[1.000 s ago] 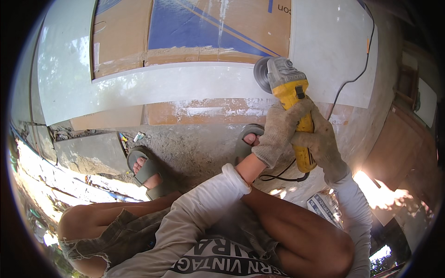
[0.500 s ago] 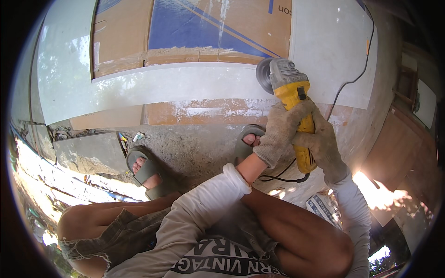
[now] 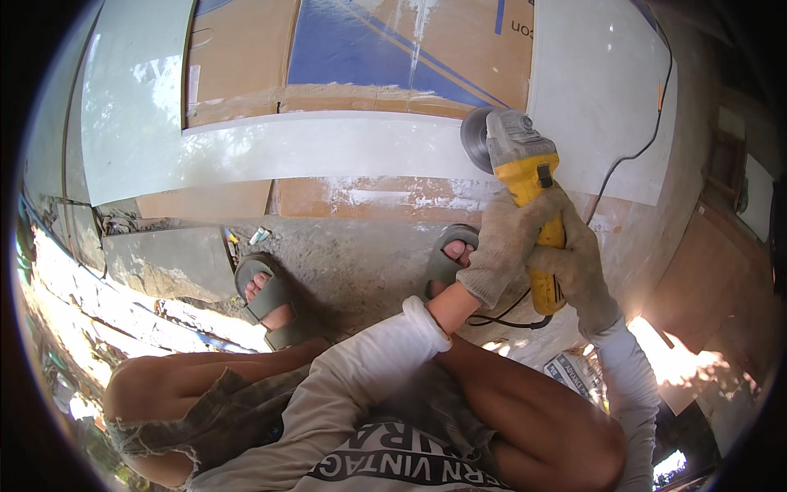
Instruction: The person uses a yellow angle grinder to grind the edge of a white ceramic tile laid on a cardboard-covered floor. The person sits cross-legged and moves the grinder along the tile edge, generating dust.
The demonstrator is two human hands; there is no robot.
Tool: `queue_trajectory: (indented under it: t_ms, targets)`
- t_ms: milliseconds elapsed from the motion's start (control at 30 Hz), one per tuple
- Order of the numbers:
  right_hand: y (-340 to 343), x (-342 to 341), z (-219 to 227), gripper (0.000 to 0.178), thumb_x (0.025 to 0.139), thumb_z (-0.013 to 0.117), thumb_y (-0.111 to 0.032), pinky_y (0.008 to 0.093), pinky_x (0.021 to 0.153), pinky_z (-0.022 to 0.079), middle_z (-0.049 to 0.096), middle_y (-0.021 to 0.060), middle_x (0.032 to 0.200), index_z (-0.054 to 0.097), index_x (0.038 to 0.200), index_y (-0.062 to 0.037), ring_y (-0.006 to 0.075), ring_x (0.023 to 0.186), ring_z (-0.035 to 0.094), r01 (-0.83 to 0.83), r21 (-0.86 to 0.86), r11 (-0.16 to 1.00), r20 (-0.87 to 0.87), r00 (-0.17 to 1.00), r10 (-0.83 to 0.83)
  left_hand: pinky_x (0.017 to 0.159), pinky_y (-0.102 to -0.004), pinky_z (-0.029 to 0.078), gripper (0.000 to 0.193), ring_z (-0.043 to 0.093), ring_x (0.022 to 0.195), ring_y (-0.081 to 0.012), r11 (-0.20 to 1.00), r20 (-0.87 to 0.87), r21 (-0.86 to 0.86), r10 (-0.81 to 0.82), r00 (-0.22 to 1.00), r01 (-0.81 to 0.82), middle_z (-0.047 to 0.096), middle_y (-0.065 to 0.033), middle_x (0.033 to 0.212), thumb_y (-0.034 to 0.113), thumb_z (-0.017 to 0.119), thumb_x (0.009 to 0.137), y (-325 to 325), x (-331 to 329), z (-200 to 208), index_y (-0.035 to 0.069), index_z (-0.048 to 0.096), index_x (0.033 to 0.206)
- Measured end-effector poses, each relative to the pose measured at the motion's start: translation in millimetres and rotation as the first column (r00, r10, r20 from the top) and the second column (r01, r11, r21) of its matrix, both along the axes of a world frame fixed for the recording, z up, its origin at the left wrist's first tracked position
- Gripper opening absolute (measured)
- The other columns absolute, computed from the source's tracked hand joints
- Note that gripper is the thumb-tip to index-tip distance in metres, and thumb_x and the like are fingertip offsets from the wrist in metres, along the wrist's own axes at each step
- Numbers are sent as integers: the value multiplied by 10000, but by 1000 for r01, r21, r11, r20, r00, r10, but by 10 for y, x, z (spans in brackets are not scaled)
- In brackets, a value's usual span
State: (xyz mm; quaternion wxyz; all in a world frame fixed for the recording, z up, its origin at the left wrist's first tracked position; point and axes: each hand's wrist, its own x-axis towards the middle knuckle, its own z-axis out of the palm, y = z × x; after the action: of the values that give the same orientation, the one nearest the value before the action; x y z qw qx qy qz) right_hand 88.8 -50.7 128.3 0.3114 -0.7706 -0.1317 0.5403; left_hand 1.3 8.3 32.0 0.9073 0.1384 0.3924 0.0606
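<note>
Both my gloved hands are wrapped round a yellow angle grinder [image 3: 548, 238] with a grey head and a dark disc [image 3: 475, 139]. My left hand [image 3: 510, 242] grips the body just below the grey head. Lower down, on the rear of the body, my right hand [image 3: 578, 266] is closed from the right side. The disc stands over the near strip of a white sheet [image 3: 328, 152], close to its inner cut edge; whether it touches cannot be made out. A large rectangular opening in the sheet shows brown and blue cardboard [image 3: 361, 66] beneath.
A black cord [image 3: 619, 164] runs across the sheet's right side. My sandalled feet [image 3: 266, 295] rest on rough concrete, near a cardboard strip [image 3: 377, 197]. A stone slab [image 3: 168, 262] lies at left, brown boards [image 3: 689, 279] at right. A printed bag [image 3: 574, 377] lies by my right knee.
The whole view has shifted, so the sheet and my feet appear slightly farther right. The grinder stays in both hands, its disc still beside the opening's near right corner.
</note>
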Motion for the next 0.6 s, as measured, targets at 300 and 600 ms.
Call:
queue_trajectory:
  t_ms: [300,600]
  targets:
    - [450,-207,-12,917,812,774,-120,332,1003,533,643,90,1290,385,1637,-26,173,1169,637,-81,5,997,-18,997,81,826,-338,613,365,728,939,-200,986,20,25,166,986,-167,715,-114,1085,259,726,1017,392,-333,112,-4,639,1255]
    - [634,-347,-118,905,817,774,-170,360,1024,535,666,116,1307,400,1631,-42,219,1183,660,-214,35,976,20,977,213,809,-348,615,382,733,931,-207,962,-14,70,264,965,-262,718,-120,1079,284,720,1017,559,-535,91,-3,634,1255]
